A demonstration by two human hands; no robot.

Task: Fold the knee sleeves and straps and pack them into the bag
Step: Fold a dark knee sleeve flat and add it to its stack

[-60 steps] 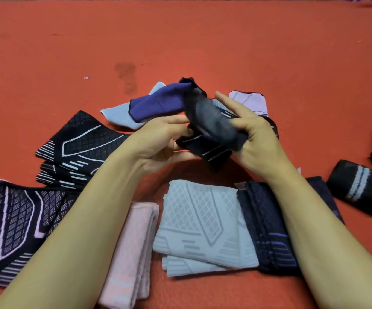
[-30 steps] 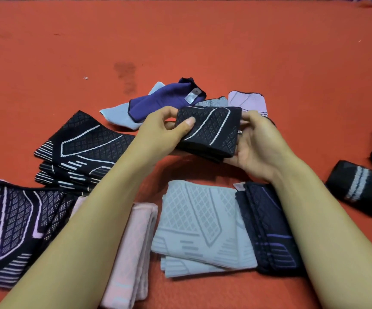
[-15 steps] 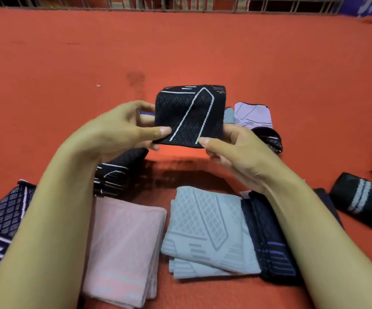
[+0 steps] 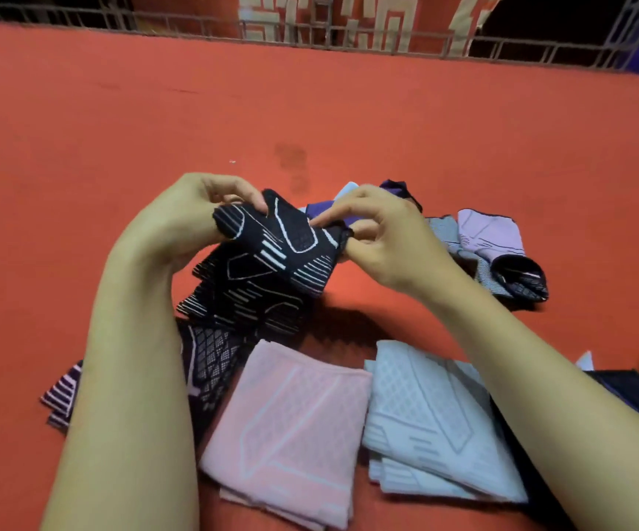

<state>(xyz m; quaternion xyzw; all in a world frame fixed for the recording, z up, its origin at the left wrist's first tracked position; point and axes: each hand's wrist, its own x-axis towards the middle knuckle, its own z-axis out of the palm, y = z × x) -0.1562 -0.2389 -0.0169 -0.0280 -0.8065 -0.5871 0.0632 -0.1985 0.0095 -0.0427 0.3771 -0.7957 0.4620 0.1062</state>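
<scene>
A folded black knee sleeve with white lines is held above the red floor by both hands. My left hand grips its left end, fingers curled over the top edge. My right hand pinches its right edge between thumb and fingers. Below it lies a pile of black patterned sleeves. Nearer to me lie a folded pink sleeve, a folded light grey sleeve and a dark navy one, partly behind my right forearm. No bag is in view.
Unfolded sleeves lie beyond my right hand: a purple one, a lilac one and a dark one with a grey mesh part. A metal railing bounds the red mat's far edge.
The black sleeve has dropped from upright in front of me to lower and tilted, over the black pile. The camera has tipped up and the railing shows.
</scene>
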